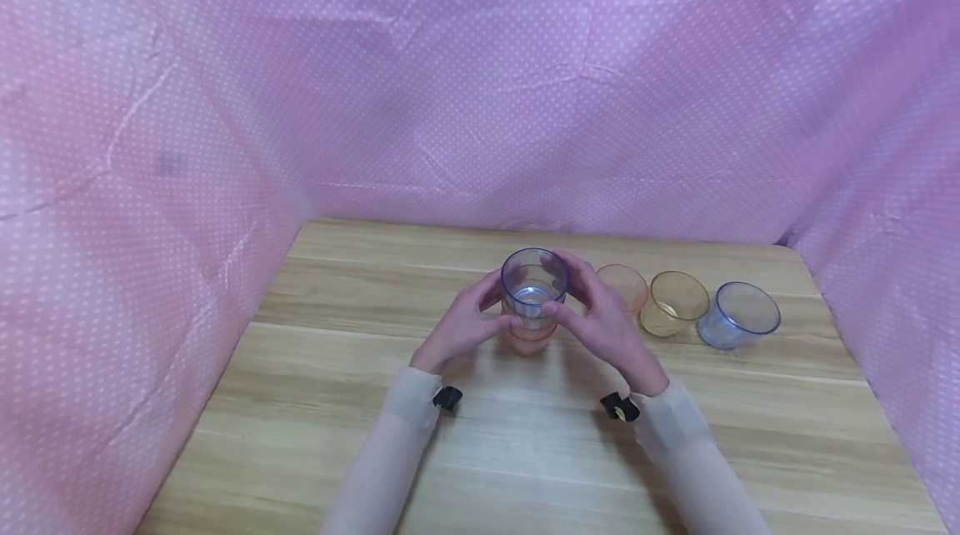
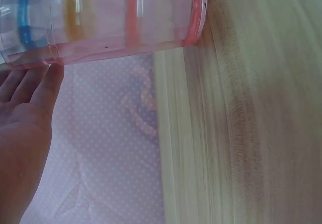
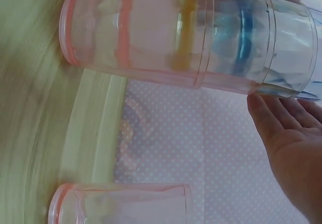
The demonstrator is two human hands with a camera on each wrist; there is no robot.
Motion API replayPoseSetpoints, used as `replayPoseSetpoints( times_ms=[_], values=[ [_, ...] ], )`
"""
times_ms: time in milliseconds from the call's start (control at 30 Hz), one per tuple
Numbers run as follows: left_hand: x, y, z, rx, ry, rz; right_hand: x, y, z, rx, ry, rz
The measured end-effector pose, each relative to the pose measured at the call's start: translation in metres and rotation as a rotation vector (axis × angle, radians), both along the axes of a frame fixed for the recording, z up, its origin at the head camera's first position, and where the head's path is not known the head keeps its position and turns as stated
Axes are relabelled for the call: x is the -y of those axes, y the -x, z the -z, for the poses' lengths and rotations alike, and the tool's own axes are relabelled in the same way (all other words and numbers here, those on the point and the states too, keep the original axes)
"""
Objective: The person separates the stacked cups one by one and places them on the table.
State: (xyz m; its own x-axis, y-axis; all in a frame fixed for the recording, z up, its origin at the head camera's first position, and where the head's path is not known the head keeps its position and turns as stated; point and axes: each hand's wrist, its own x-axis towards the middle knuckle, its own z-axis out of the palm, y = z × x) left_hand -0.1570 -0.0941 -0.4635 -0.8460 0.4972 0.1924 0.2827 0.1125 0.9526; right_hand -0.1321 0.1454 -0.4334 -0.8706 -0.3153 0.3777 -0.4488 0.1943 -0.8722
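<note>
A stack of nested clear cups [image 1: 534, 302] stands on the wooden table [image 1: 315, 402], a blue-rimmed cup on top and pink ones below. My left hand [image 1: 471, 322] grips the stack from the left and my right hand [image 1: 600, 320] from the right, fingers curled round its upper part. In the left wrist view the stack [image 2: 110, 20] shows pink, orange and blue rims, with my left hand [image 2: 25, 128] touching its top cup. The right wrist view has the same stack [image 3: 191, 38] with my right hand [image 3: 292, 143] at its blue end.
To the right of the stack stand three loose cups in a row: pink [image 1: 624, 285], yellow [image 1: 675, 303] and blue [image 1: 738, 316]. The pink cup [image 3: 121, 204] also shows in the right wrist view. Pink dotted cloth [image 1: 150, 143] walls the table on three sides.
</note>
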Motion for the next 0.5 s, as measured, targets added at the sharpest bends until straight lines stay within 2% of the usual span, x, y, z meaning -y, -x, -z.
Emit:
replayPoseSetpoints(
  times_ms=[300, 500],
  values=[
    [-0.003, 0.000, 0.001, -0.028, 0.022, -0.024, 0.002, 0.004, -0.007, 0.054, -0.088, 0.013],
    [-0.004, -0.002, 0.001, -0.041, 0.058, -0.053, 0.005, 0.005, -0.011, 0.095, -0.081, 0.006]
  ],
)
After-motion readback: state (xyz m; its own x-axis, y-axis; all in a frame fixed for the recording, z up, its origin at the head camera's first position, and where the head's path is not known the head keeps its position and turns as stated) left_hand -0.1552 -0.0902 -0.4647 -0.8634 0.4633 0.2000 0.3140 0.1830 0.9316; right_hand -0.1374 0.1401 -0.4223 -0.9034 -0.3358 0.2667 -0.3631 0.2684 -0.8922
